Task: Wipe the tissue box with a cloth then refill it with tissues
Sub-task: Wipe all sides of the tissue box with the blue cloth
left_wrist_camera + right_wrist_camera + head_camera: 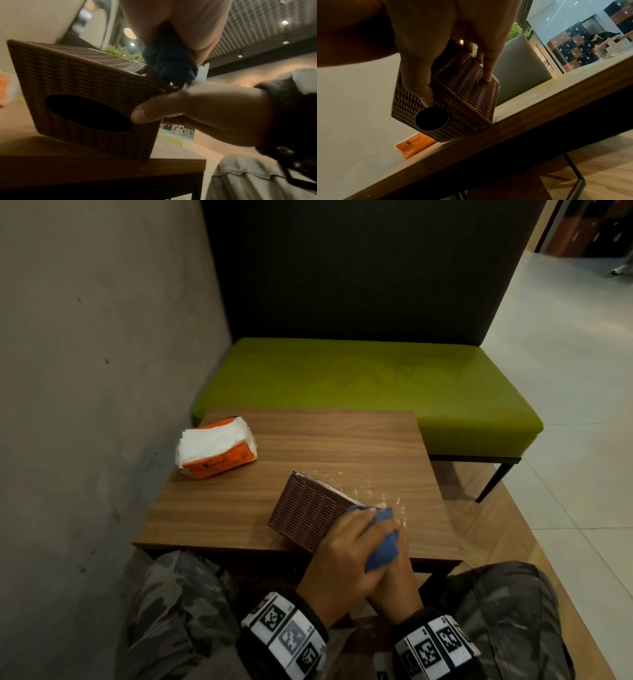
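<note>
L hand (337,556) gripping tilted tissue box (305,510), R hand (394,580) clutching blue cloth (383,542) vs box edge, on table (239,508)

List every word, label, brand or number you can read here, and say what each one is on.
"Somyth", as best it reads, in dark script on the orange tissue pack; the same script on the pack in the head view is too small to read.
The black-and-white square codes on the wristbands are patterns, not words; tiny marks beside them are unreadable.
The tissue box, cloth and table carry no text.
</note>
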